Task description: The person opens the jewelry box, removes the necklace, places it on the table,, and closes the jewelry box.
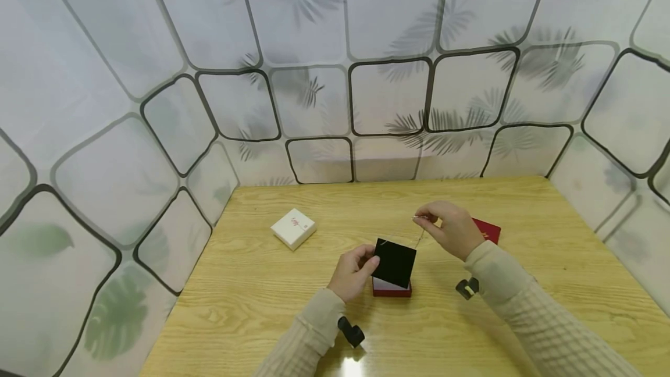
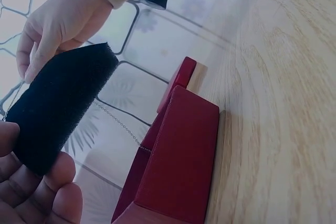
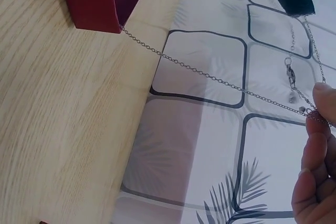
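Observation:
My left hand grips a black square foam pad by its left edge, thumb on the face. The pad is tilted above an open red box. Higher up and to the right, my right hand pinches a thin silver chain necklace between thumb and finger. One strand runs down to the rim of the red box, and others reach up to the pad in the right wrist view. A clasp dangles beside the right fingertips. The pad hides much of the box's inside in the head view.
A white box with red lettering sits at the back left of the wooden table. A red lid or box lies behind the right hand, partly covered by it. Patterned cloth surrounds the table's back and sides.

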`<move>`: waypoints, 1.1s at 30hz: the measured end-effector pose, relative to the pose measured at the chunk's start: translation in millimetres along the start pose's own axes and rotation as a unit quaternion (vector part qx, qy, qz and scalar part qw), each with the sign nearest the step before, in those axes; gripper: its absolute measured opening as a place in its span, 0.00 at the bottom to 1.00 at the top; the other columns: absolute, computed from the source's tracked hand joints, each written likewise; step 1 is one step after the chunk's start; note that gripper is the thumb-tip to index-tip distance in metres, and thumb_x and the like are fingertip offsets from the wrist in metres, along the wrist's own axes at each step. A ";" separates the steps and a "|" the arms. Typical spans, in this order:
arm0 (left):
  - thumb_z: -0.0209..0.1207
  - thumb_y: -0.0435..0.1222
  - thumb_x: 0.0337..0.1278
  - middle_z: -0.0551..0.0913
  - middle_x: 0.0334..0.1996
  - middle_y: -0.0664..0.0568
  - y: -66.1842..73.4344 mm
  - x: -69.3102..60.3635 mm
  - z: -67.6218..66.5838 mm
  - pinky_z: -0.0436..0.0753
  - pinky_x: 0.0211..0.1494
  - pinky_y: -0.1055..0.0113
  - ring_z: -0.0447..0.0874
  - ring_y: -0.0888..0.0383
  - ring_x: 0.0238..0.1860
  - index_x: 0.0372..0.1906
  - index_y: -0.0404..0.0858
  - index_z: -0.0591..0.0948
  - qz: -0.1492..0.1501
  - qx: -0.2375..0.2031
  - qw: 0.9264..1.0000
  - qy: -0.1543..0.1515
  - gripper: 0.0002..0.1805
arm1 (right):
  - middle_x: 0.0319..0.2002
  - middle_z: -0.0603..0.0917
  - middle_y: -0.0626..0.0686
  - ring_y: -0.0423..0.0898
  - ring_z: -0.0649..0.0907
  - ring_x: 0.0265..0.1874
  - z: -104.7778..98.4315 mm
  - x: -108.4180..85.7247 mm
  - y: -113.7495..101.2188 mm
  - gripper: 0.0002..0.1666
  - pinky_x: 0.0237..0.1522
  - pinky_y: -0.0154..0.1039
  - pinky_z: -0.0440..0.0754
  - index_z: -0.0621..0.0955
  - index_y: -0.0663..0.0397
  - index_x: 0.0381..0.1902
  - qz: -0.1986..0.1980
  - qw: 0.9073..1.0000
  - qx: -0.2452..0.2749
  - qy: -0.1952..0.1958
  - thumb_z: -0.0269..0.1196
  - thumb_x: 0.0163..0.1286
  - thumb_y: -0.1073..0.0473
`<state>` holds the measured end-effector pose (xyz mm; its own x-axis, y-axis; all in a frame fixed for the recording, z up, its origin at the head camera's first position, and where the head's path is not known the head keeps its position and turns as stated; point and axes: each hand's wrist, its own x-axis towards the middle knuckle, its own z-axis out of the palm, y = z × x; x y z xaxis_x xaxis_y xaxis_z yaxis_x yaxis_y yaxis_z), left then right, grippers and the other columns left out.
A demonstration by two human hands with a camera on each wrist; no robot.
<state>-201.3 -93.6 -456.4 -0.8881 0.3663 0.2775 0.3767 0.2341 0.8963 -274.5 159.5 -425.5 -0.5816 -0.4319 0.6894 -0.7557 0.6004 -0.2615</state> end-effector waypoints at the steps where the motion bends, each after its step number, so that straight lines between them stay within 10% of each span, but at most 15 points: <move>1: 0.51 0.28 0.69 0.82 0.39 0.40 0.0 0.1 0.1 0.79 0.42 0.71 0.79 0.56 0.38 0.50 0.25 0.78 0.001 0.001 1.000 0.001 0.12 | 0.27 0.82 0.42 0.36 0.78 0.26 -0.2 0.5 -0.1 0.08 0.25 0.42 0.80 0.84 0.48 0.31 0.000 1.000 -0.001 0.000 0.72 0.56 0.64; 33: 0.54 0.30 0.67 0.84 0.36 0.41 6.6 -1.9 3.0 0.78 0.35 0.73 0.77 0.62 0.30 0.49 0.27 0.80 -0.006 0.022 1.000 0.004 0.12 | 0.29 0.82 0.41 0.36 0.78 0.28 -2.6 7.1 -4.0 0.05 0.27 0.37 0.78 0.84 0.45 0.32 -0.004 1.000 0.006 -0.010 0.70 0.60 0.60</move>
<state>-196.4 -90.1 -452.1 -0.8948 0.3557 0.2698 0.3766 0.2771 0.8839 -274.8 155.7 -417.8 -0.5805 -0.4498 0.6787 -0.7644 0.5882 -0.2640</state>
